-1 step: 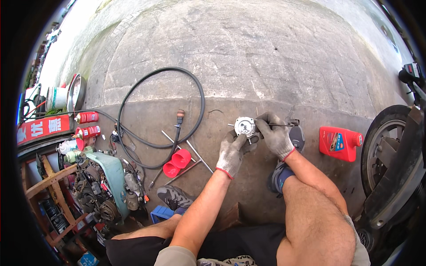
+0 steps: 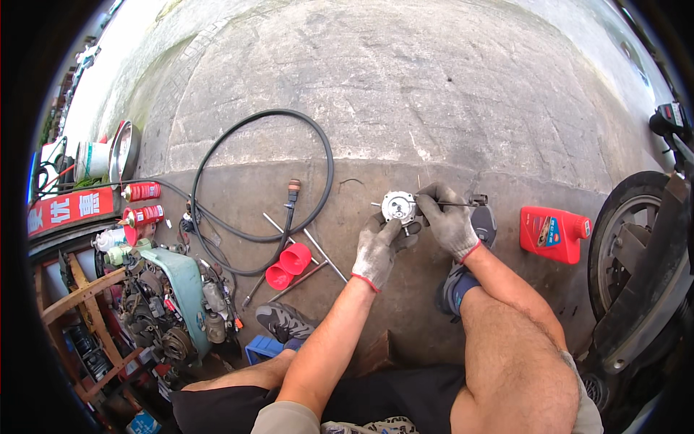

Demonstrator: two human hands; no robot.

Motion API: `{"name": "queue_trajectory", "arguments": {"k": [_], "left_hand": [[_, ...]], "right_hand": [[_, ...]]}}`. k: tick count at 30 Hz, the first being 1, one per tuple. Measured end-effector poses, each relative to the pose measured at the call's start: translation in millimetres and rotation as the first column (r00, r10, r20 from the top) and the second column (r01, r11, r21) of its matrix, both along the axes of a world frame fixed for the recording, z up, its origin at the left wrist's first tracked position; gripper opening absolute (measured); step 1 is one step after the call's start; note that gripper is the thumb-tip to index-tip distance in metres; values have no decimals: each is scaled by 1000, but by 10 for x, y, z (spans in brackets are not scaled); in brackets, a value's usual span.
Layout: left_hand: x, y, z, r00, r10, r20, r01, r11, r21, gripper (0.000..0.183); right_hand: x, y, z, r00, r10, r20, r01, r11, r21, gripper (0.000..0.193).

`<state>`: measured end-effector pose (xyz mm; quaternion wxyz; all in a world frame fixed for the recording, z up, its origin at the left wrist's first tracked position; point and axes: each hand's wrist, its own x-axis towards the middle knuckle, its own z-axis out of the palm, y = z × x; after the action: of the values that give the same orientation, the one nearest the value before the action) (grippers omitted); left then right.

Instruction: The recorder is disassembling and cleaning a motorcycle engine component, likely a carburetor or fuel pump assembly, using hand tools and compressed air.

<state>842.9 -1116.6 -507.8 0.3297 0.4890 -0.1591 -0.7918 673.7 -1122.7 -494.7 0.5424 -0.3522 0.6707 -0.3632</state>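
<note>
Both my hands wear grey work gloves with red cuffs. Between the fingers of my left hand (image 2: 377, 249) is a small silver carburetor (image 2: 398, 207), its round flanged face turned up and a short tube sticking out at its left. My right hand (image 2: 450, 220) pinches a thin rod-like tool (image 2: 458, 204). The tool's tip end lies at the right side of the carburetor face, and a dark blocky end (image 2: 478, 200) sits beyond my fingers. Whether the tip touches the carburetor is too small to tell.
A red oil bottle (image 2: 554, 235) lies right of my hands, near a wheel (image 2: 626, 239). To the left are a coiled black hose (image 2: 331, 155), red cups (image 2: 295, 258), metal rods (image 2: 325, 254), red spray cans (image 2: 143, 215) and a greasy engine (image 2: 155, 304). A blue crate (image 2: 263, 349) stands by my left shoe.
</note>
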Motion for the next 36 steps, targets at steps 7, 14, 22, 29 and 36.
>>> {"name": "queue_trajectory", "arguments": {"k": [7,14,22,29,36], "left_hand": [[-34,-26,90,991,-60,121,55,998,38,41],[-40,1,33,970,-139,201,139,990,12,38],[-21,18,-17,966,-151,211,167,984,-60,39],[9,15,14,967,-150,205,161,986,-41,40],[-8,11,60,981,-138,134,145,988,-44,39]], "right_hand": [[-10,-4,-10,994,90,-63,-90,996,3,21],[-10,-10,43,980,161,-114,-163,986,-14,19],[-55,0,-25,988,150,-39,-151,987,-49,20],[-16,-14,43,984,162,-68,-164,986,-25,20],[-70,-18,2,991,135,12,-135,990,29,21]]}}
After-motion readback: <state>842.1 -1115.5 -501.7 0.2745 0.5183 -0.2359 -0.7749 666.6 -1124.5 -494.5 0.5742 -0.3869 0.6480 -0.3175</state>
